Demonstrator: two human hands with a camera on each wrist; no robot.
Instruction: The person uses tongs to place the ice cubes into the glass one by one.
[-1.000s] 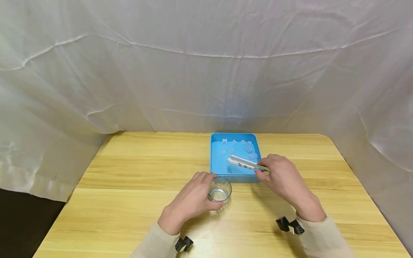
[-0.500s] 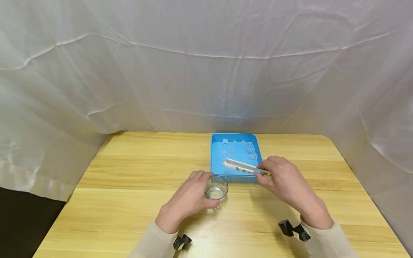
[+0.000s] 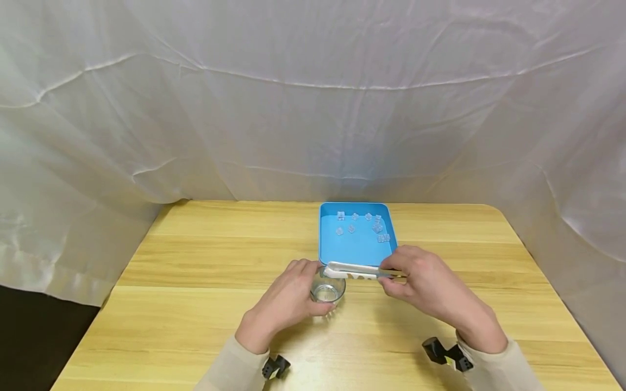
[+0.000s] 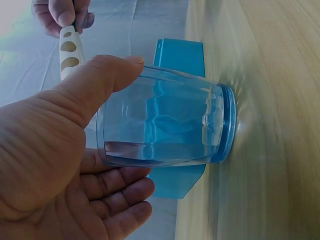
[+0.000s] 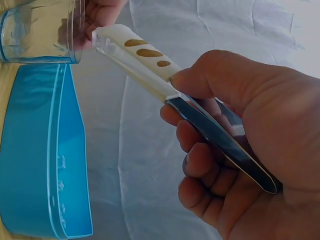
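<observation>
My left hand (image 3: 286,298) holds a clear drinking glass (image 4: 165,120) upright on the wooden table, thumb on the near side and fingers on the far side. My right hand (image 3: 430,285) pinches a pair of tongs (image 3: 354,270) with white, brown-spotted ends and metal shanks. The tongs' tips are above the mouth of the glass. Between those tips, in the right wrist view, a small clear piece (image 5: 106,45) seems to be held. Behind the glass stands a blue square tray (image 3: 357,252) with several clear ice-like pieces (image 3: 377,227) in it.
The wooden table (image 3: 220,255) reaches left and right of the tray. A pale curtain (image 3: 303,108) hangs behind the table and along its sides. Each wrist carries a small black camera mount.
My right hand has brought the tongs from over the tray toward me and left, to above the glass. My left hand and the glass have shifted slightly left.
</observation>
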